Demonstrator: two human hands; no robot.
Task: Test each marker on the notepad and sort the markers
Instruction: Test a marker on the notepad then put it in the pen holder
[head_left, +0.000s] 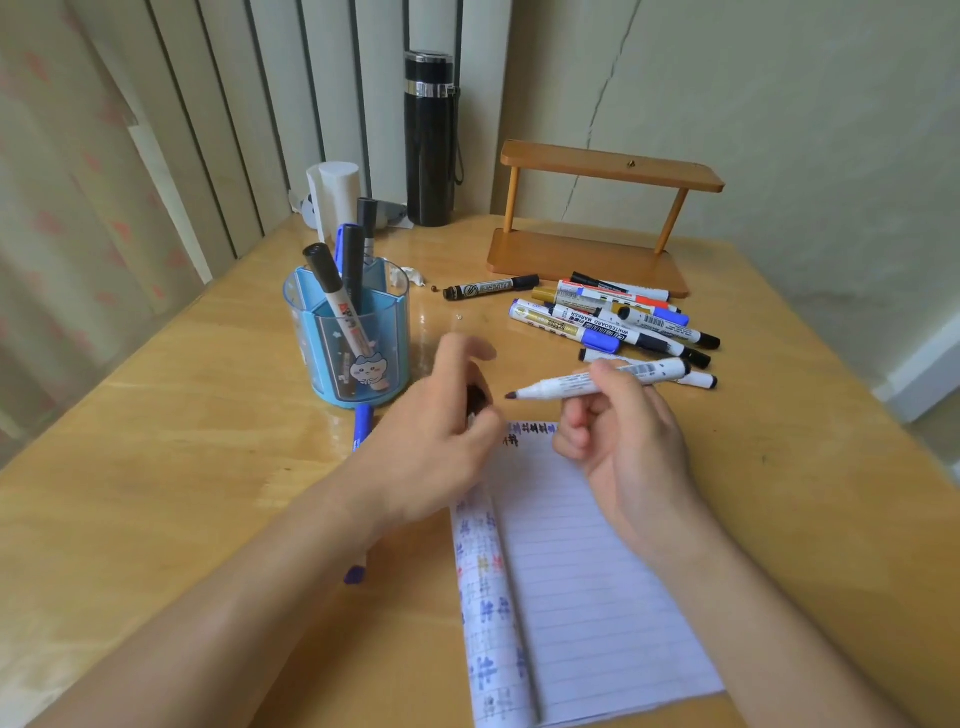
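Observation:
My right hand (623, 431) grips an uncapped white marker (566, 387), tip pointing left, just above the top of the lined notepad (587, 571). My left hand (441, 431), blurred, holds what looks like the marker's black cap (477, 399) a little left of the tip. The notepad carries test marks along its top edge and on its folded-back left pages. A pile of several markers (618, 322) lies beyond the hands. A blue pen holder (348, 332) on the left holds three markers. A blue marker (362, 421) lies partly hidden under my left arm.
A black marker (491, 287) lies apart between the holder and a small wooden shelf (597, 228). A black flask (431, 140) and a white roll (337, 192) stand at the back by the wall. The table edge runs along the right.

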